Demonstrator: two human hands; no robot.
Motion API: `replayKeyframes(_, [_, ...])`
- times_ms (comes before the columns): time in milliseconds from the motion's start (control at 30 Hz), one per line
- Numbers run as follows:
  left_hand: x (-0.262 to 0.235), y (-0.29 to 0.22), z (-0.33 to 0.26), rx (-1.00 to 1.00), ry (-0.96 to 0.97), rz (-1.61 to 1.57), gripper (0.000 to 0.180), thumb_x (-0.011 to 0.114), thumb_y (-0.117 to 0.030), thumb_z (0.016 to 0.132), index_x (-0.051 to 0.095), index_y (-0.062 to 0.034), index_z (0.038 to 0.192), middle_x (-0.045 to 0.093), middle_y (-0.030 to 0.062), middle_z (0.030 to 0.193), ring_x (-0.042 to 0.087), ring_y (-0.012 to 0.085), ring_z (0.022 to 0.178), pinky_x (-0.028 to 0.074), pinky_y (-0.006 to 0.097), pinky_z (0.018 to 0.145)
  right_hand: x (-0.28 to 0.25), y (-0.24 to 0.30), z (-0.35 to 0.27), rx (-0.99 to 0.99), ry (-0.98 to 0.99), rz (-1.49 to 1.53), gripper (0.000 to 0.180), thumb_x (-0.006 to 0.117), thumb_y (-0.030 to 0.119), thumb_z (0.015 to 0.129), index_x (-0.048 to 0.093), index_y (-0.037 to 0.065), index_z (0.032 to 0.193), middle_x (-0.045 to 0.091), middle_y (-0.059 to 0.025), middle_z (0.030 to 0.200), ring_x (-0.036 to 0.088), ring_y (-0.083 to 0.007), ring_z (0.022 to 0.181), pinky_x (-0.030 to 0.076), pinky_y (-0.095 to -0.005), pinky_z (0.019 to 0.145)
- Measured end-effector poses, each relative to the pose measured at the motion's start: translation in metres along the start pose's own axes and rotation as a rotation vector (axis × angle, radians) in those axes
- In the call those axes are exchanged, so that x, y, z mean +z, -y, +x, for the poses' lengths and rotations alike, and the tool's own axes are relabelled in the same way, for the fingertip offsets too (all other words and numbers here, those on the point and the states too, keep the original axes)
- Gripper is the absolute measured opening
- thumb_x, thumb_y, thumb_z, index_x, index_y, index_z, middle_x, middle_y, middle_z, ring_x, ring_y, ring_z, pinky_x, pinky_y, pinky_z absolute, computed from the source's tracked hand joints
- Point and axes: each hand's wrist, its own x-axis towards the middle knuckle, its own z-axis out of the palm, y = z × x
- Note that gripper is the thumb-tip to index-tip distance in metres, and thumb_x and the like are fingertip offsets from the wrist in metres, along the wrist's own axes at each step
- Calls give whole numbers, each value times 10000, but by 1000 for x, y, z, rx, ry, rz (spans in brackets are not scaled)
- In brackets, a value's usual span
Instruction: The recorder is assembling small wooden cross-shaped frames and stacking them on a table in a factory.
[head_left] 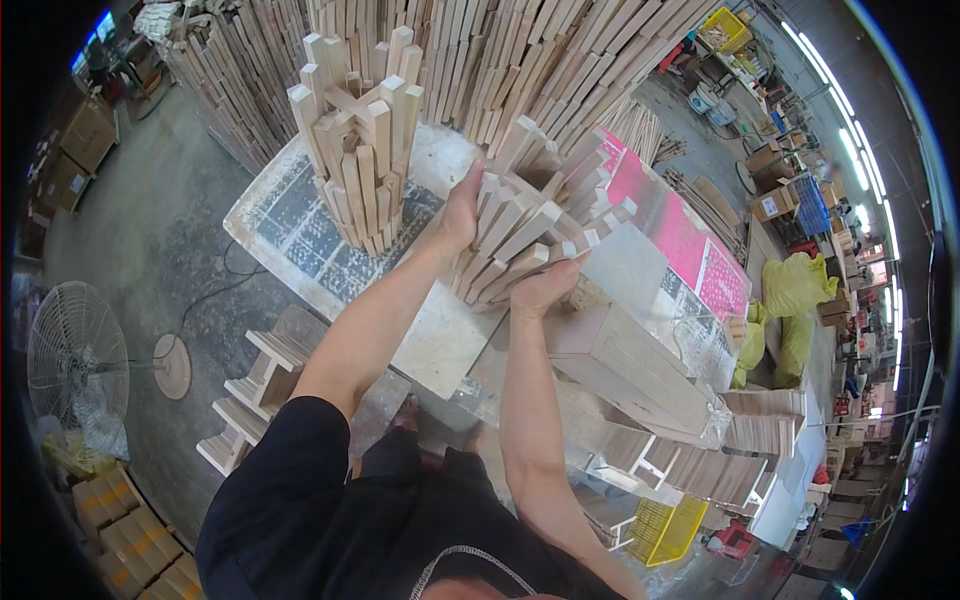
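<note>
A bundle of pale square wooden sticks [530, 225] stands on end on the worktable [440, 340], its tops uneven and leaning outward. Pressed along its left side is my left hand [463, 208], thumb side up. My right hand [548, 288] cups the near right side, so the bundle sits squeezed between my two palms. The undersides of my fingers are partly hidden by the sticks. To the left, a second upright cluster of similar sticks [365, 150] stands by itself on a blue-and-white patterned part of the tabletop, touched by neither hand.
Tall rows of wooden strips [500, 60] rise behind the table. A long pale box-shaped piece [620, 365] lies right of my right arm, near a pink sheet [690, 240]. A floor fan [80, 350] stands left; a yellow crate [668, 530] sits low right.
</note>
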Motion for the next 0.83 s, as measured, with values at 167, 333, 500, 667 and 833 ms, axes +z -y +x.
replayKeyframes(167, [-10, 6, 0, -27, 94, 109, 568, 274, -417, 1126, 633, 5, 1251, 706, 149, 1138, 605, 189, 1083, 423, 349, 1025, -19, -17, -2, 18, 49, -8, 1043, 379, 759, 973, 268, -119, 1525, 458, -227, 1459, 462, -304, 1356, 347, -411, 1135])
replayKeyframes(333, [2, 30, -35, 231, -84, 235, 476, 325, -303, 1095, 517, -2, 1411, 674, 202, 1239, 625, 281, 1177, 419, 371, 1061, -15, -24, -19, -16, 26, -33, 1061, 379, 756, 972, 216, -112, 1559, 421, -243, 1510, 424, -310, 1403, 316, -420, 1164])
replayKeyframes(500, [-30, 115, -25, 305, -222, 742, 521, 342, -267, 1082, 416, 29, 1503, 503, 256, 1468, 474, 364, 1386, 337, 435, 1177, -13, -24, -20, -92, -58, -537, 875, 539, 522, 985, 259, -58, 1577, 385, -236, 1582, 368, -370, 1467, 278, -440, 1212])
replayKeyframes(667, [-39, 53, 5, -87, -115, -201, 765, 217, -629, 1071, 310, -74, 1590, 343, 137, 1624, 360, 316, 1474, 302, 468, 1217, 9, -29, -19, 65, -71, -333, 853, 692, 200, 874, 255, -43, 1565, 391, -276, 1535, 397, -411, 1420, 306, -454, 1200])
replayKeyframes(833, [0, 0, -19, -172, -220, -251, 775, 251, -641, 1060, 316, -79, 1590, 335, 131, 1629, 321, 306, 1491, 249, 468, 1238, 7, -34, -31, 49, 29, -273, 939, 702, 324, 879, 211, -90, 1564, 332, -313, 1559, 330, -426, 1462, 277, -480, 1209])
